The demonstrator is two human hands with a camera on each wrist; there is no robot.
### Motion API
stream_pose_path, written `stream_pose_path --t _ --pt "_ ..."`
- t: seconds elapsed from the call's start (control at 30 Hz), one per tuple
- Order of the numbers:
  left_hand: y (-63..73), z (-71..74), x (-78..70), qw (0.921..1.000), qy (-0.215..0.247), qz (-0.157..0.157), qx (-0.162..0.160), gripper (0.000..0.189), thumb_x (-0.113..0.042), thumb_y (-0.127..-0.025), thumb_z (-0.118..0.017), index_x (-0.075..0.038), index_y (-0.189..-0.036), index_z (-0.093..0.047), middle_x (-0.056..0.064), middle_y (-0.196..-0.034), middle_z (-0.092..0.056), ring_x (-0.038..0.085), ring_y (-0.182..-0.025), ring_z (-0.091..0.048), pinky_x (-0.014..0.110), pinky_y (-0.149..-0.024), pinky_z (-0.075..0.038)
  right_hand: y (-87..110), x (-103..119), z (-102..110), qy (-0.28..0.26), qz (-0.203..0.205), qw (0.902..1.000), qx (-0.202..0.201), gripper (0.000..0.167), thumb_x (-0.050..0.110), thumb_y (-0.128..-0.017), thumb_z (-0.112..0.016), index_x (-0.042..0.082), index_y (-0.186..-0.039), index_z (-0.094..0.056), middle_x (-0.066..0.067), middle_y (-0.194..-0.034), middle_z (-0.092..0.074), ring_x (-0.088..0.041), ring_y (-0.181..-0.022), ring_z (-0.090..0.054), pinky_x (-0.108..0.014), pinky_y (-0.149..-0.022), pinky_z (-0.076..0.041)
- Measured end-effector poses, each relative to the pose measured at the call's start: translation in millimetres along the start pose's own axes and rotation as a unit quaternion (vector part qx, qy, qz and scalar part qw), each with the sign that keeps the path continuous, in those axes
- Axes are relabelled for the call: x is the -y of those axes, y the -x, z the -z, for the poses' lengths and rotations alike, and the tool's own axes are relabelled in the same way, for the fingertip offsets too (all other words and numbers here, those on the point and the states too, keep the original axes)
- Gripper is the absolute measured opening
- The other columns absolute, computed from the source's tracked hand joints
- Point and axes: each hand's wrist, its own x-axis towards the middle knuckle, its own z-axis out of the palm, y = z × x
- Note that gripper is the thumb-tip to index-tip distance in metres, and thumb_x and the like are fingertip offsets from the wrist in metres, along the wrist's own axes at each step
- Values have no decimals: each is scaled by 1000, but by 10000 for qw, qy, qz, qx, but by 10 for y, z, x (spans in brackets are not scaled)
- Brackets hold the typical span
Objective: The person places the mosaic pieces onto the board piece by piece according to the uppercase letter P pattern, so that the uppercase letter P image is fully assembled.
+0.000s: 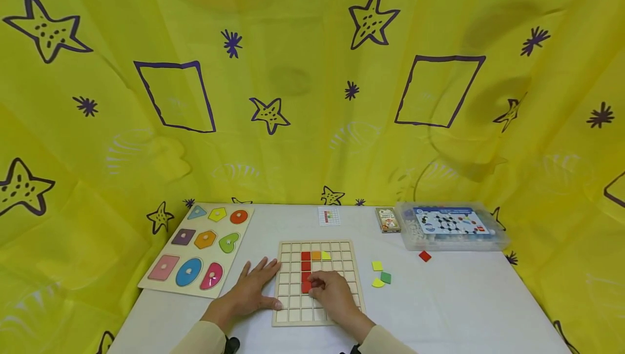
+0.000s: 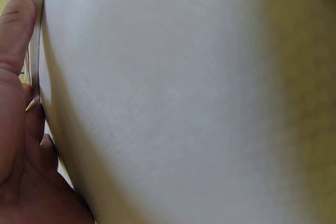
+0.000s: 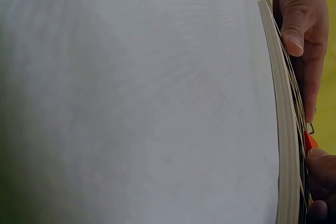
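Right hand [image 1: 336,295] seemed to pinch a flat red square tile [image 3: 310,141]; left hand [image 1: 251,290], fingers spread, braced the pale wooden grid board [image 1: 295,276], whose slipping could've misseated it.

We count 2 hands [image 1: 251,290], 1 grid board [image 1: 295,290], 10 visible tiles [image 1: 306,256], 1 puzzle board [image 1: 201,223], 9 puzzle pieces [image 1: 189,271], 1 grid card [image 1: 329,216], 1 small box [image 1: 388,220], 1 clear case [image 1: 451,222].

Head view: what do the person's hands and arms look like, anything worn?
Left hand and right hand: ungloved. Left sleeve and right sleeve: beige, no markings visible. Black rounded piece by the left cuff; black piece by the right, mostly out of frame.
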Motion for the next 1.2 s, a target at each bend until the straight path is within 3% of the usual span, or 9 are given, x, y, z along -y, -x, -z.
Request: stream_pose_path --t 0.87,1.0,1.2 --pt "-14 -30 38 10000 15 30 -44 107 -52 -77 -88 -9 -162 -41 13 -171 -37 42 -162 -17 68 -129 3 26 4 5 416 214 9989 12 22 8 -85 -86 7 -106 -80 4 -94 -74 -10 -88 -59 -25 -74 -51" --pt "-11 -28 32 10000 34 49 -45 107 -53 -77 -88 -9 -162 -41 12 -171 -37 42 -162 -17 68 -129 2 27 3 12 169 42 9998 68 22 9 -87 -84 7 -109 -79 3 -97 -72 -10 -89 -58 -23 -76 -52" --pt "-8 -19 25 10000 37 -2 -54 106 -52 -78 -88 -8 -162 -41 13 -170 -37 43 -162 -17 69 -129 2 7 19 29 -709 -248 9971 105 24 7 -90 -81 7 -113 -77 -4 -104 -74 -10 -91 -58 -19 -76 -51"
